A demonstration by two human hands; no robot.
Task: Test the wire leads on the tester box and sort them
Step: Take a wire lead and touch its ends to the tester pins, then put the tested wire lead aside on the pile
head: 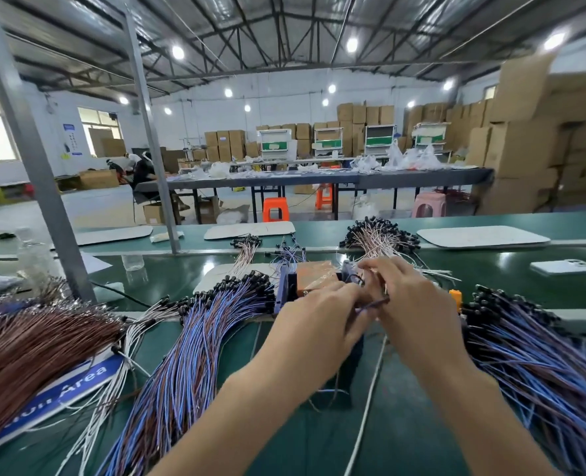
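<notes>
The tester box (313, 274), orange-topped with blue-purple sides, sits at the centre of the green bench. My left hand (322, 316) and my right hand (410, 300) meet just in front of it, and both pinch one thin dark wire lead (374, 305) between their fingertips. The ends of this lead are hidden by my fingers. A big pile of blue and brown leads (195, 341) lies left of the box. Another blue pile (538, 359) lies to the right.
A brown wire bundle (34, 341) and white leads (126, 352) lie on the far left over a blue sign (61, 393). A pinkish lead pile (380, 237) sits behind the box. A steel post (40, 166) stands at left. A white cord (370, 396) runs down the bench.
</notes>
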